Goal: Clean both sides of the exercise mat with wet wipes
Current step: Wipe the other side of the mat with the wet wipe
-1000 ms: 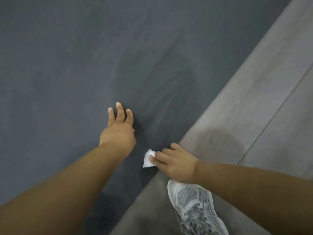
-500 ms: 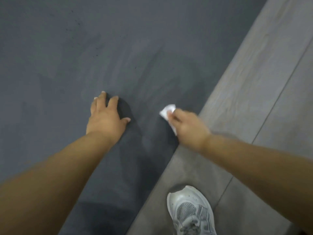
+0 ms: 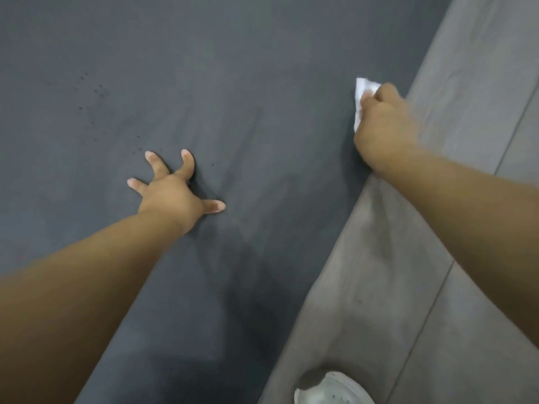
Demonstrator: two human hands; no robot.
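Note:
The dark grey exercise mat [image 3: 233, 83] lies flat on the floor and fills most of the view. My left hand [image 3: 172, 191] rests on the mat with its fingers spread, pressing down near the middle. My right hand [image 3: 385, 126] grips a crumpled white wet wipe [image 3: 363, 91] and holds it against the mat close to the mat's right edge. Small dark specks dot the mat to the upper left of my left hand.
Grey wood-look floor [image 3: 466, 112] runs along the mat's right side. The toe of a white sneaker [image 3: 332, 389] shows at the bottom edge on that floor.
My right hand has slid the wipe forward along the mat's right edge, away from the shoe. My left hand has spread its fingers on the mat. The camera has moved forward.

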